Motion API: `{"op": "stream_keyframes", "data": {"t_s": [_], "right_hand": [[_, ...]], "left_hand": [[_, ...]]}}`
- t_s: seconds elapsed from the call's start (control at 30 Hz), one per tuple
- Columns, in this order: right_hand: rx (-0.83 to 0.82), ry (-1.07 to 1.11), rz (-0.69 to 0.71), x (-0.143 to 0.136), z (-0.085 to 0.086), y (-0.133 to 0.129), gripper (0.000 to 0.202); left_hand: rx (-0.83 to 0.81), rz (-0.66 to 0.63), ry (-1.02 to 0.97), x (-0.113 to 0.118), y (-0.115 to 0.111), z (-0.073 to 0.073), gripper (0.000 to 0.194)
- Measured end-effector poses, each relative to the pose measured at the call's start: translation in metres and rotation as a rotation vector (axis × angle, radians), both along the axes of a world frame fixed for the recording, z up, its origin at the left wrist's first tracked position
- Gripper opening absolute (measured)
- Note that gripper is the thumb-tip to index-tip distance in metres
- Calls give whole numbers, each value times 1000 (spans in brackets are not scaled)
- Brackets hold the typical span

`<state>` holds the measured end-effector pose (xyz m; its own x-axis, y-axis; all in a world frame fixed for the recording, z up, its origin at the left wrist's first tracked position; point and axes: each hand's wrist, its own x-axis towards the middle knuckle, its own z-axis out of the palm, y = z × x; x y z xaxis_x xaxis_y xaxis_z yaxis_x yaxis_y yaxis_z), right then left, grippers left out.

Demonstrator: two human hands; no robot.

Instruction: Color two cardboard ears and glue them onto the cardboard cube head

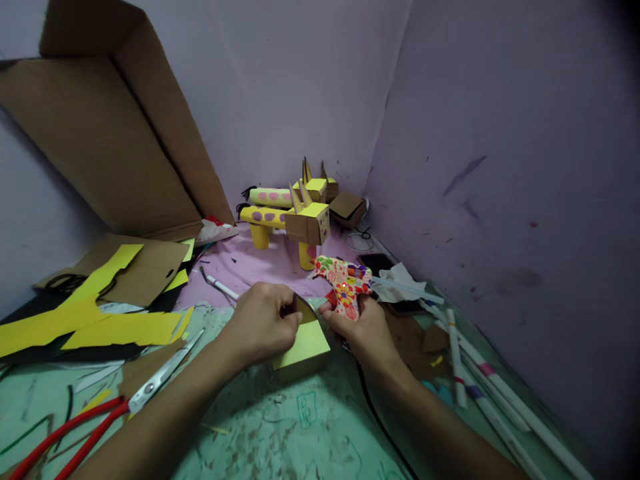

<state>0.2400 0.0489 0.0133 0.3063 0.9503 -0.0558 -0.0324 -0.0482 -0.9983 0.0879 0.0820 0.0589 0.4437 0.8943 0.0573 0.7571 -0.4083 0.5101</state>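
My left hand (267, 320) pinches a cardboard piece (304, 310); my right hand (367, 330) grips the flowery glue gun (345, 283).

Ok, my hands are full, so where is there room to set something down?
The green tabletop between left forearm and black cord, nearer than the yellow box, apart from a small scrap. Smaller: the lilac cloth between brush and spotted figures. Crowded: left, with scissors and yellow strips; right, with white sticks.
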Motion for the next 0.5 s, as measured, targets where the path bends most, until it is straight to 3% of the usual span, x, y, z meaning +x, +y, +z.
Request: {"op": "stream_keyframes", "data": {"t_s": [0.5], "right_hand": [[-3,27,11,-1,-1,0,22]], "left_hand": [[7,14,9,1,0,0,12]]}}
